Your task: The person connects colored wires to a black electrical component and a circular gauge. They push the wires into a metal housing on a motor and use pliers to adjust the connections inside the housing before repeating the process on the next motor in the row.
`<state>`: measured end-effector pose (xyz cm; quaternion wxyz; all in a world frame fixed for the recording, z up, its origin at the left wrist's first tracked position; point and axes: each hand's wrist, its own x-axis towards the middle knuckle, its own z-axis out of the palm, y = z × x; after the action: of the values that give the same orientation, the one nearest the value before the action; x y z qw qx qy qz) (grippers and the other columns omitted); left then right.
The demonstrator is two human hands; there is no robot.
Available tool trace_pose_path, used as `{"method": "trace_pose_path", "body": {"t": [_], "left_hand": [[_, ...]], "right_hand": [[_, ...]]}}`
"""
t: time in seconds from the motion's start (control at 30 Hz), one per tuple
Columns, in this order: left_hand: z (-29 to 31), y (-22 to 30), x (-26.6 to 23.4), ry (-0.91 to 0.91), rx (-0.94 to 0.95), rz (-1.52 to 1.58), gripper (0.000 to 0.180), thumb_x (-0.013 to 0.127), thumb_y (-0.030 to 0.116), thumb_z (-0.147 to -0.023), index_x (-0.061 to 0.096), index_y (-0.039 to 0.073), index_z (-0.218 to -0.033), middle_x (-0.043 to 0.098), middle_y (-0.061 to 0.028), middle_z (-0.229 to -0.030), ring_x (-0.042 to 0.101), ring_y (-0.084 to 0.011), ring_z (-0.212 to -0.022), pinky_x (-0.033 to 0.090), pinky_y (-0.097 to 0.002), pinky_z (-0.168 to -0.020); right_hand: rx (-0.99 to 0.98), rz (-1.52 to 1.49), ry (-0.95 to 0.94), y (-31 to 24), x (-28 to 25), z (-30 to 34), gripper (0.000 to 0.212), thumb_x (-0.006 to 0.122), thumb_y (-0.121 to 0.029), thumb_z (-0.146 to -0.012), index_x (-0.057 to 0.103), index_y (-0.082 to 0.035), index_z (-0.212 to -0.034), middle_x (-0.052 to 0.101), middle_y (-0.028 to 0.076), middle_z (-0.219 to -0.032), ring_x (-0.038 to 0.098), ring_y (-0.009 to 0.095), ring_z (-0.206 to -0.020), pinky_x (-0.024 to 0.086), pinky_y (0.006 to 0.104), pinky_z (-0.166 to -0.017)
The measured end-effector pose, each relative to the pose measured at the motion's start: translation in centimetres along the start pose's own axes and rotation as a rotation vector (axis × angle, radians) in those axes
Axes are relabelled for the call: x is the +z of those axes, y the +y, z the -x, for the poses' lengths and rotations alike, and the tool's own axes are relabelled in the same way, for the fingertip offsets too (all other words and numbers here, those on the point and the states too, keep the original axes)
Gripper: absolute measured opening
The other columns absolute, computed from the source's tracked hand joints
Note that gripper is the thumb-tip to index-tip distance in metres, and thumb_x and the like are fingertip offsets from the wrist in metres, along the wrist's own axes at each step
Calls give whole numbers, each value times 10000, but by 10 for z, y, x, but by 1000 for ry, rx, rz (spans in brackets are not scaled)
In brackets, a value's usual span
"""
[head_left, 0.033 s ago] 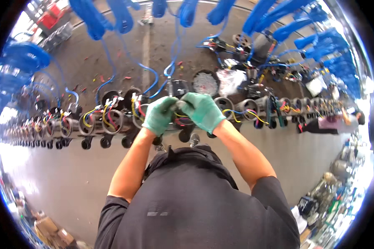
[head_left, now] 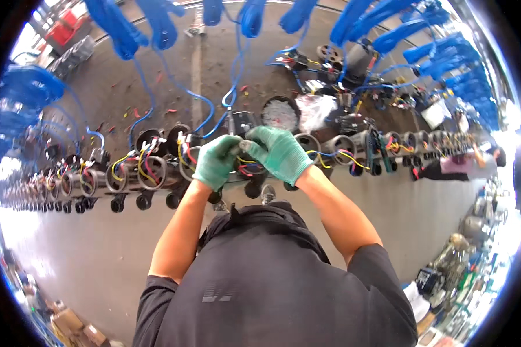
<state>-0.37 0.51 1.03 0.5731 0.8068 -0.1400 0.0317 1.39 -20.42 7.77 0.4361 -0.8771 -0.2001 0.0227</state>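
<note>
My left hand (head_left: 217,162), in a green work glove, has its fingers bent inward and pressed together. Close against it, my right hand (head_left: 278,153) wears a matching glove, thumb and fingers drawn into a pinch. Whatever lies between the fingertips is hidden or too small to make out. Below both hands sits a round metal housing with red and yellow wires (head_left: 250,168), partly covered by the gloves. Just beyond my fingers are a dark box-shaped part (head_left: 244,121) and a black bowl (head_left: 296,104) of small pale pieces.
A long row of cylindrical housings (head_left: 150,170) with coloured wires runs left and right. Bundled blue cables (head_left: 252,18) hang along the far side. A clear plastic bag (head_left: 316,111) lies right of the bowl. Another person (head_left: 466,164) stands at the row's far right.
The whole view has shifted a little, so most things appear slightly further left. Both hands stay close together with fingers closed over the same housing.
</note>
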Motion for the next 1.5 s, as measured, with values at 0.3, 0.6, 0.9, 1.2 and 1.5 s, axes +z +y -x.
{"method": "trace_pose_path", "body": {"t": [0.3, 0.6, 0.9, 1.2, 1.5], "left_hand": [[-2, -2, 0, -16, -13, 93, 108, 678, 7, -1010, 724, -15, -1105, 755, -70, -953, 674, -120, -867, 551, -288, -804], [3, -6, 0, -37, -73, 227, 151, 670, 24, -1026, 706, -12, -1167, 727, -25, -981, 623, -77, -850, 538, -257, -766], [0, -9, 4, -36, -122, 353, 143, 695, 31, -1015, 723, 0, -1151, 710, -14, -936, 604, -75, -827, 525, -257, -748], [-1, -2, -3, -38, -99, 173, 165, 698, 20, -994, 723, -2, -1156, 763, -67, -1005, 652, -101, -920, 551, -294, -855], [2, 0, -3, -24, -69, 111, 197, 709, 27, -982, 721, -10, -1175, 764, -77, -975, 657, -106, -894, 559, -303, -833]], "right_hand": [[666, 573, 553, 70, -186, 91, 550, 776, -296, -914, 639, -78, -1400, 623, 192, -1394, 646, 380, -1208, 513, 473, -1039], [865, 869, 177, 132, -179, 115, 1044, 824, -248, -741, 331, -166, -1657, 449, 287, -1586, 503, 451, -1420, 470, 499, -1138], [-24, 409, 116, -4, -66, 70, 705, 812, -88, -707, 565, -6, -1362, 653, 219, -1177, 668, 384, -1075, 553, 453, -955], [128, 284, -146, -17, -12, 55, 834, 797, -72, -673, 525, -10, -1459, 636, 223, -1170, 645, 391, -1081, 545, 444, -944], [91, 295, -149, -3, -4, 53, 933, 858, -195, -688, 461, -35, -1517, 596, 228, -1169, 630, 426, -1066, 534, 488, -945]]}}
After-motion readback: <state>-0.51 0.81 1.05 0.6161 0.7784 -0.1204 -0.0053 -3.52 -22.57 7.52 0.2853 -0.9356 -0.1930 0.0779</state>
